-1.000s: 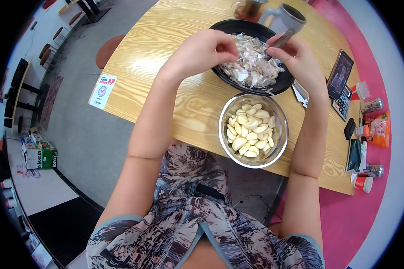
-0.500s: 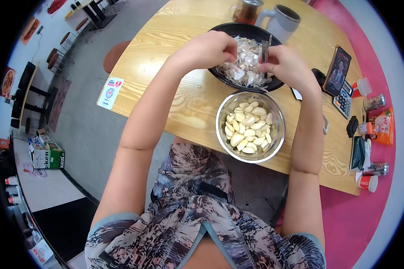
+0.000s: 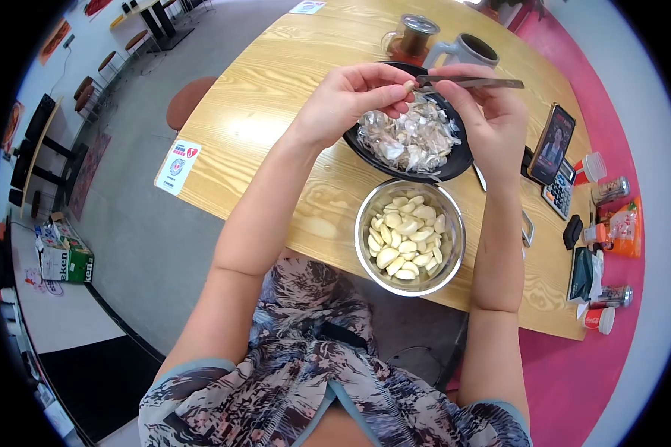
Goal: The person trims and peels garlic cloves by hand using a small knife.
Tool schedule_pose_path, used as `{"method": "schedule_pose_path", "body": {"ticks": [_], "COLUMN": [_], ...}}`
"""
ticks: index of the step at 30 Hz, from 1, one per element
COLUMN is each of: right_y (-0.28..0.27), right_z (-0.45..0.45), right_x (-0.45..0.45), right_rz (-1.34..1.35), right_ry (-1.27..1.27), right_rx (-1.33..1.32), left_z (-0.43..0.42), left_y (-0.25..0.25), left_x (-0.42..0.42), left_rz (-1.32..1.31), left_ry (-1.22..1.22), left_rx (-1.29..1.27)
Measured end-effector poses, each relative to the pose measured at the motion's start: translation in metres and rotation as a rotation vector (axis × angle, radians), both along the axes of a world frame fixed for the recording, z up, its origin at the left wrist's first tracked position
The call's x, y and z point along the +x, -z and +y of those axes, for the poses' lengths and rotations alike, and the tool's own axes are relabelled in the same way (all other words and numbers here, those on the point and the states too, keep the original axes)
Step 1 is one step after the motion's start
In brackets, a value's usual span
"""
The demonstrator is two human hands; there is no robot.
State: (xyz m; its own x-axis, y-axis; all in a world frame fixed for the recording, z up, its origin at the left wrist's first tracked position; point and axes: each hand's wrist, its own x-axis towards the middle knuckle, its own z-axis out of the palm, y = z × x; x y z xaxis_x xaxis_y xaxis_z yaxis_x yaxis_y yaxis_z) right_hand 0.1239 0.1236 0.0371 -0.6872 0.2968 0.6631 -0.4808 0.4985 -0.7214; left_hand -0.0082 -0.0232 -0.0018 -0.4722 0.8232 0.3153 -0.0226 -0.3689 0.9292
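Note:
Above the black plate, my left hand pinches a small garlic clove between thumb and fingertips. My right hand grips a thin metal tool, level, its tip close to the clove. Papery garlic skins are heaped on the plate. Nearer to me, at the table's front edge, a steel bowl holds several peeled garlic cloves.
Behind the plate stand a glass teapot and a grey mug. On the right are a propped phone, a calculator, paper cups, jars and an orange packet.
Both hands have risen from the skins and come together above the plate. A clove now shows in my left fingers. The metal tool has swung from upright to level.

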Motion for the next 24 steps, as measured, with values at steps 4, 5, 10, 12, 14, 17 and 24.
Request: {"method": "schedule_pose_path", "body": {"ticks": [4,5,10,12,14,17,24], "right_y": [-0.002,-0.002,-0.004,-0.004,0.001,0.004,-0.003], "right_z": [-0.004,-0.004,-0.011,-0.01,-0.011,-0.014,-0.016], "right_x": [0.001,0.001,0.003,0.004,0.001,0.002,0.003], "right_rz": [-0.008,0.005,-0.005,-0.028,0.003,-0.027,0.076], "right_ry": [-0.011,-0.016,-0.034,-0.003,-0.005,0.053,0.047], "right_rx": [0.029,0.016,-0.008,0.029,0.03,0.135,0.068], "left_z": [-0.003,-0.004,-0.006,-0.006,-0.005,-0.004,-0.007], "left_y": [0.001,0.001,0.0,0.0,0.002,0.002,-0.002], "left_x": [0.003,0.003,0.005,0.005,0.004,0.005,0.008], "left_rz": [-0.021,-0.028,-0.033,-0.002,0.0,0.012,-0.029], "left_ry": [-0.002,0.007,0.014,0.003,0.002,-0.026,-0.047], "left_rx": [0.016,0.026,0.055,0.043,0.04,0.043,0.069]}}
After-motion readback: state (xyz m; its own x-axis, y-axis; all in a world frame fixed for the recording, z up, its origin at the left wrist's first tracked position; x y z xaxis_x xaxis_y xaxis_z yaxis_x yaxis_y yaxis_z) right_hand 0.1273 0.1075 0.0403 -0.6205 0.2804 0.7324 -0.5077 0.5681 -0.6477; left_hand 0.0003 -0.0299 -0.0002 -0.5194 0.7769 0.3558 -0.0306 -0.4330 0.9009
